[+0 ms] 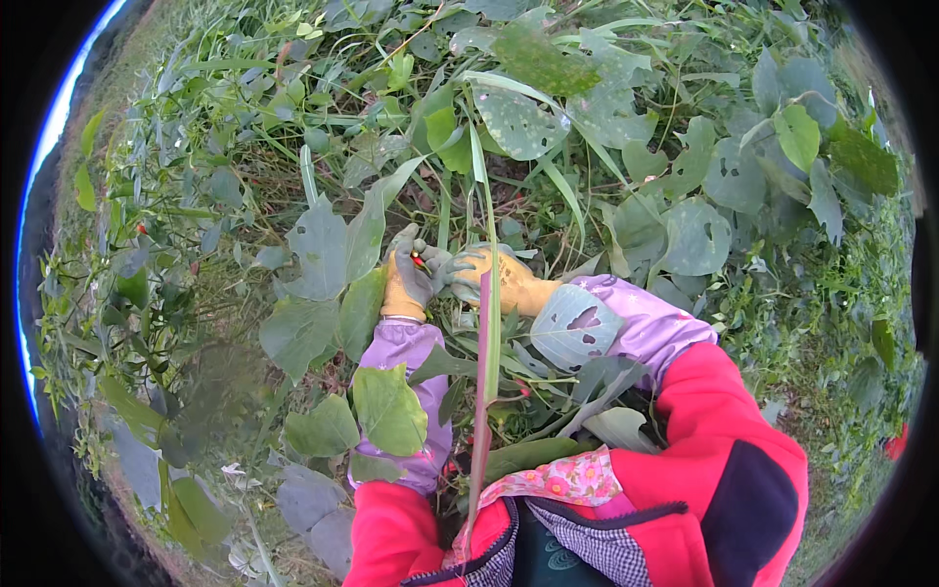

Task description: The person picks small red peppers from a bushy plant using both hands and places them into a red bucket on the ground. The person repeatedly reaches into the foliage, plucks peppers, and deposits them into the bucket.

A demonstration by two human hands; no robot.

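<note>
Both my hands wear yellow knit work gloves with grey coated palms, below purple sleeve covers. My left hand [414, 271] is palm up with curled fingers, and a small red chili pepper [417, 260] lies in it with a bit of green beside it. Against its fingers, from the right, comes my right hand [488, 277], back of the hand up; its fingertips are partly hidden, so what they hold does not show. A long grass blade [490, 323] hangs in front of the right hand. A holed leaf [576, 327] covers part of the right wrist.
Dense pepper plants, grass and broad, insect-eaten leaves [517, 121] surround my hands. More leaves [389, 409] lie over my left forearm. Another red pepper [141, 229] shows at the far left, and a red thing [896, 444] at the right rim.
</note>
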